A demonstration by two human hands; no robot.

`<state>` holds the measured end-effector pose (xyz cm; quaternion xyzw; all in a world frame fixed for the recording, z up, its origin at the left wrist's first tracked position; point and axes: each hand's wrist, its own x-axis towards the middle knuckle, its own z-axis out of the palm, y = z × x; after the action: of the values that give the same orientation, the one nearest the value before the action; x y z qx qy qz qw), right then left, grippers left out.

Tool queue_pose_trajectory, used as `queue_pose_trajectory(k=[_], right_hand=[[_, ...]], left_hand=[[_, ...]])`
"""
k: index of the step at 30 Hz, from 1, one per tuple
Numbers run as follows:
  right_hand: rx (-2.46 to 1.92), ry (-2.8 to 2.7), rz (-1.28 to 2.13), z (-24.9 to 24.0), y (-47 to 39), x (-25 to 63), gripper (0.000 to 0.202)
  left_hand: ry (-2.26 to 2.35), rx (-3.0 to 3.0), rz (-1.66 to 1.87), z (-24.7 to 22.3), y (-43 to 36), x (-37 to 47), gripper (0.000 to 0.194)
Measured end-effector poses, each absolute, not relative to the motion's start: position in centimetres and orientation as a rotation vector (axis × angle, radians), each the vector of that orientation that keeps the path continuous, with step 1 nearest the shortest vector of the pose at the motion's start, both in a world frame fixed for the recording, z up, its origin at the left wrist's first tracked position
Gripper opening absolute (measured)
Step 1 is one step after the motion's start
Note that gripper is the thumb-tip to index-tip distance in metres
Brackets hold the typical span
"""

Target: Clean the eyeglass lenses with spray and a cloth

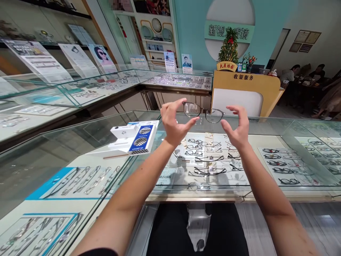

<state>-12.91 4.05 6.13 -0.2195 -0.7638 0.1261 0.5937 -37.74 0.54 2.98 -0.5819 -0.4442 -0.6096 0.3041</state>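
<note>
A pair of thin dark-rimmed eyeglasses point(214, 116) is held up above the glass display counter, with its lenses facing me. My left hand point(174, 122) grips the left lens by its rim, index finger at the top and thumb below. Beside the right end of the frame is my right hand point(238, 126), its thumb and fingers apart. Whether the right thumb touches the rim, I cannot tell. Below both hands, under the glass, lie rows of eyeglasses point(210, 170).
A white and blue box point(141, 140) stands on the counter glass at left. More frames lie on a tray point(279, 167) at right and in the left case. Behind are a yellow cashier desk point(243, 83), upright advertising cards point(101, 57) and seated people at far right.
</note>
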Motion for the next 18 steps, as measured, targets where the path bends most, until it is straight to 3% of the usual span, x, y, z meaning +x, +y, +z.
queue_pose_trajectory(k=[3, 8, 18], right_hand=[[-0.465, -1.879, 0.138, 9.2, 3.9, -13.2, 0.054], [-0.484, -1.814, -0.044, 14.1, 2.6, -13.5, 0.051], [-0.512, -1.718, -0.183, 14.7, 0.0, -12.9, 0.039]], left_hand=[[-1.238, -1.503, -1.613, 6.8, 0.4, -37.9, 0.074], [-1.181, -1.474, -1.701, 12.5, -1.3, -36.0, 0.066], [-1.183, -1.531, -1.714, 13.1, -4.3, -34.2, 0.055]])
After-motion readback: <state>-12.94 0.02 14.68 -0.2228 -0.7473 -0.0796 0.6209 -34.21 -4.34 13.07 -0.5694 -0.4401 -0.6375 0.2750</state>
